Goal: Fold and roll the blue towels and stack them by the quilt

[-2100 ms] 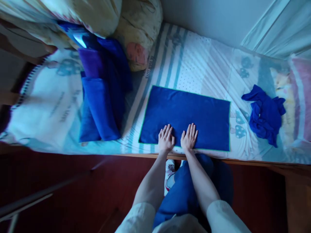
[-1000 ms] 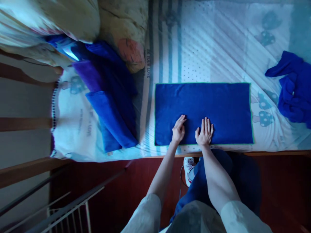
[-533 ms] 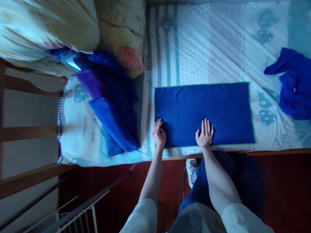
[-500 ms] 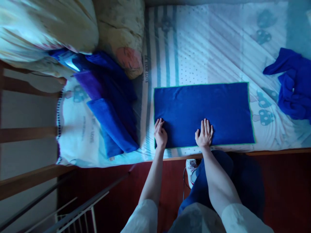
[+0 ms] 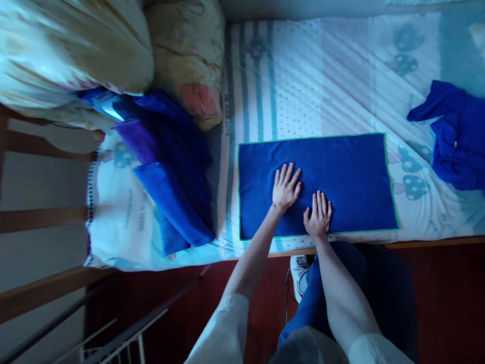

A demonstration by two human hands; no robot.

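A dark blue towel [image 5: 341,172] with a green edge lies flat on the bed [image 5: 310,76], near its front edge. My left hand [image 5: 286,186] rests flat on the towel's left middle, fingers spread. My right hand [image 5: 318,216] lies flat on the towel's near edge, just right of the left hand, fingers stretched out. Neither hand holds anything.
Several folded blue and purple towels [image 5: 170,167] are stacked at the left on the bed, below a pillow [image 5: 189,55] and bedding. A crumpled blue cloth [image 5: 454,136] lies at the right. A wooden rail [image 5: 41,217] and metal bars [image 5: 113,333] stand at the left.
My left hand has slid from the towel's near left corner up and right onto its middle. My right hand has stayed at the near edge.
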